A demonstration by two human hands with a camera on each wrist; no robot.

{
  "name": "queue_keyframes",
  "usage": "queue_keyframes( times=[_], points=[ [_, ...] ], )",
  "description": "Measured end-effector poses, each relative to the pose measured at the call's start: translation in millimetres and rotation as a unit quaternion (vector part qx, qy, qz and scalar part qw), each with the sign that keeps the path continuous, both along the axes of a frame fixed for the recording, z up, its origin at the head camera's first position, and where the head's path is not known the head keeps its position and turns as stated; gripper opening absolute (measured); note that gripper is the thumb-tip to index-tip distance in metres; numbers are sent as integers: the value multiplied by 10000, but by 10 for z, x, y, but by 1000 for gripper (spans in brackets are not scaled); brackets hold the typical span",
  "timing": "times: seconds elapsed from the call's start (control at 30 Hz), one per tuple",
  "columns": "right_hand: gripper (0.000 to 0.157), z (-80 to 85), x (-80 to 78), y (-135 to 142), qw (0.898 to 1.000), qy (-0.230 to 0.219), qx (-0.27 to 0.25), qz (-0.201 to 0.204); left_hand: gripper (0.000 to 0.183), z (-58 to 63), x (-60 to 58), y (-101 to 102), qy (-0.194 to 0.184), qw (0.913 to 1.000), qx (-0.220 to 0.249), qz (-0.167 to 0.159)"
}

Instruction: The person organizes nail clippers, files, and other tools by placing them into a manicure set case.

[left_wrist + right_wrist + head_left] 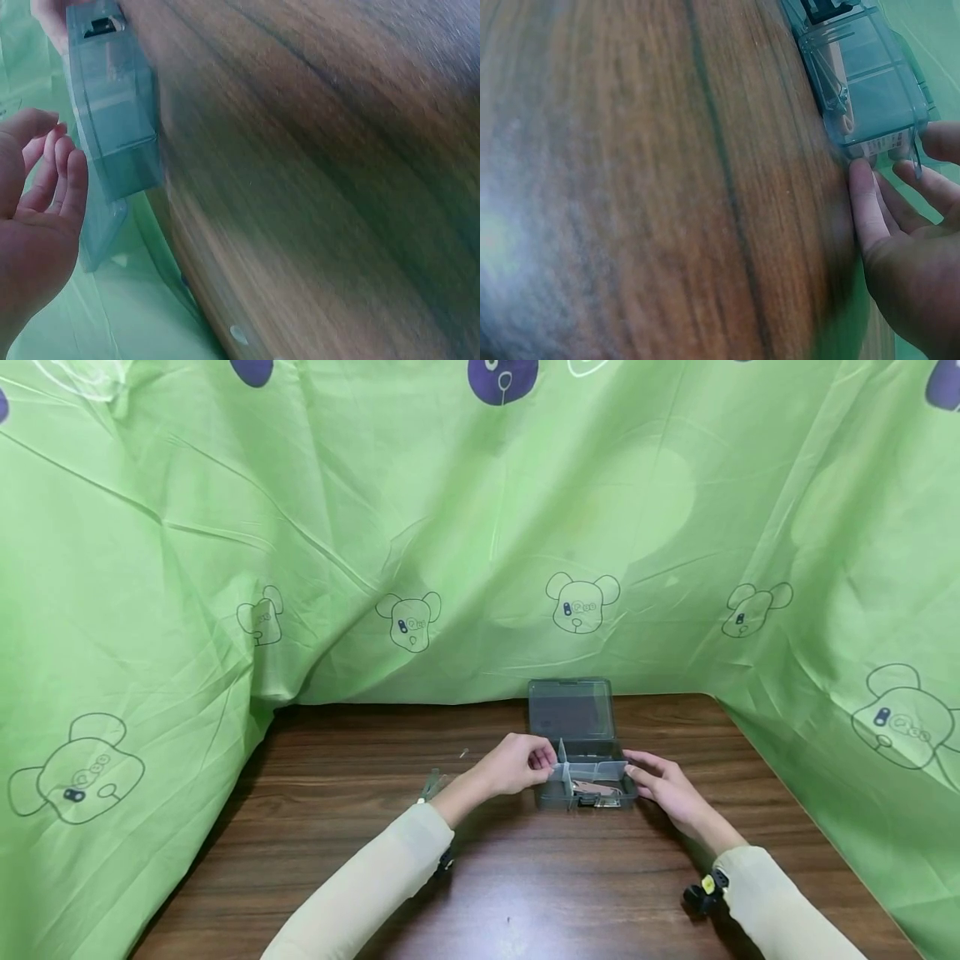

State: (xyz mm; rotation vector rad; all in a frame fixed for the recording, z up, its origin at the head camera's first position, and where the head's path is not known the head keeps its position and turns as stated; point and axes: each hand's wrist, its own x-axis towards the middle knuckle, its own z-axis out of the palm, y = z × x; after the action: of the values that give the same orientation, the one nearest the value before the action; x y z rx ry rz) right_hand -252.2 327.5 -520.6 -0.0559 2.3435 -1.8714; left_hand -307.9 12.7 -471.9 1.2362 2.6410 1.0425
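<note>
A translucent grey compartment box (552, 793) stands on the table with its hinged lid (572, 710) raised at the back. A long clear plastic divider (600, 771) lies across the box at rim height. My left hand (517, 764) pinches the divider's left end between thumb and fingertips. At the box's right end, my right hand (919, 255) holds the side wall, fingers against the outside and thumb by the divider's right end. A small clear divider (562, 752) stands upright near the left hand. The front compartment holds a pinkish strip-like item (596, 788) and a small dark item (588, 800).
A small clear piece (464, 752) lies on the wooden table (360, 860) left of the box. Another clear flat piece (431, 783) shows behind the left forearm. Green printed cloth (465, 527) hangs close behind the box and along both sides.
</note>
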Motion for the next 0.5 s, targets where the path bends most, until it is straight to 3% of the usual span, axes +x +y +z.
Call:
queue_keyframes(
  times=[0.5],
  points=[
    [59,-15,4,16,10000,15,23,10,6,-121,3,40,24,10000,19,-15]
  ],
)
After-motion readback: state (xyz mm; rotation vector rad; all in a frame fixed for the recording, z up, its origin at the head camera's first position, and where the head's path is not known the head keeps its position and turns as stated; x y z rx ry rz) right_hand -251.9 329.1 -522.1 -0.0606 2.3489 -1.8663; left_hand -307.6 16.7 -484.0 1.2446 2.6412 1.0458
